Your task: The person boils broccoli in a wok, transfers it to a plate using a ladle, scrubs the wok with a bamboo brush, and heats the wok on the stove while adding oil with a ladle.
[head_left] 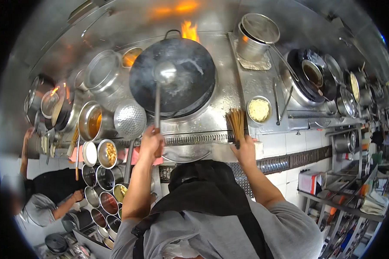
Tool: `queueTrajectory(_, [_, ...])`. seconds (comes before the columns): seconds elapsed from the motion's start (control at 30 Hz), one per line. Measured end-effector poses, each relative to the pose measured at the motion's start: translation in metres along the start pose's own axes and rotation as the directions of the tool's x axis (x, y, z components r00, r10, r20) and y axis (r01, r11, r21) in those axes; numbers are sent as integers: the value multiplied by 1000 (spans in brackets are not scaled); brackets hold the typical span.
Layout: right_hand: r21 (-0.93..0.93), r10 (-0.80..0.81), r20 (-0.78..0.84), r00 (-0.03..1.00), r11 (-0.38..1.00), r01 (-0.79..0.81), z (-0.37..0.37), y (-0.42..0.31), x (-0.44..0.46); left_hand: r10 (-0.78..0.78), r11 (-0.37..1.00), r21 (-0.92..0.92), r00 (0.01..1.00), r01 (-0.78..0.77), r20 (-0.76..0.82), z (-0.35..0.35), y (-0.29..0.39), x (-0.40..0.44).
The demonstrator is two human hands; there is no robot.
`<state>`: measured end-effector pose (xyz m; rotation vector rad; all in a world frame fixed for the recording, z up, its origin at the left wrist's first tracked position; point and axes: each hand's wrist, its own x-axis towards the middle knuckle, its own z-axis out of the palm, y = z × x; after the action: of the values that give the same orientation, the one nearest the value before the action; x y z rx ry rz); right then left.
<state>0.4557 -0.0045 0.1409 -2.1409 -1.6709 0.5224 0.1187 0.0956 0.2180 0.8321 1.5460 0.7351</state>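
Clock directions taken from the middle of the wok (183, 81), set on the stove surface (227, 73), with flame (189, 32) rising past the far rim between 12 and 1 o'clock. Gripping a ladle (165, 72) by the handle with the left hand (151, 143), between 6 and 7 o'clock; ladle bowl near the wok's middle, contact with the metal not certain. Gripping a stick brush (236, 123) by the base with the right hand (245, 151), between 4 and 5 o'clock, bristles pointing roughly toward 12 and apart from the wok.

Judged good practice: keep the left grip low on the handle and outside the rim; follow the wok's curve with the ladle bowl rather than jabbing. Hold the bristles well away from the flame. Watch the haze over the wok as a likely sign of high heat.

Containers noted: at 8 o'clock, a steel pot (84, 121) with orange liquid; between 7 and 8, a steel bowl (101, 151) of brown pieces, just beside a white-filled tub (89, 153). Between 3 and 4, a bowl (259, 122) of pale shreds. Near 2, a tall pot (251, 48) under a mesh strainer (260, 28); contents hidden. Inside the wok, no food discernible; cannot tell about oil.
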Motion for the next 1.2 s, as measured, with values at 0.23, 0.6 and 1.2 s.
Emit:
queueTrajectory(0.23, [201, 227, 206, 952, 942, -268, 41, 87, -11, 227, 788, 568, 969, -239, 93, -27, 28, -31])
queueTrajectory(0.6, [159, -374, 319, 871, 927, 339, -42, -106, 222, 159, -59, 970, 957, -235, 241, -68, 158, -23])
queueTrajectory(1.2, [-243, -330, 261, 907, 887, 393, -18, -195, 264, -224, 949, -76, 823, 306, 522, -221, -6, 50])
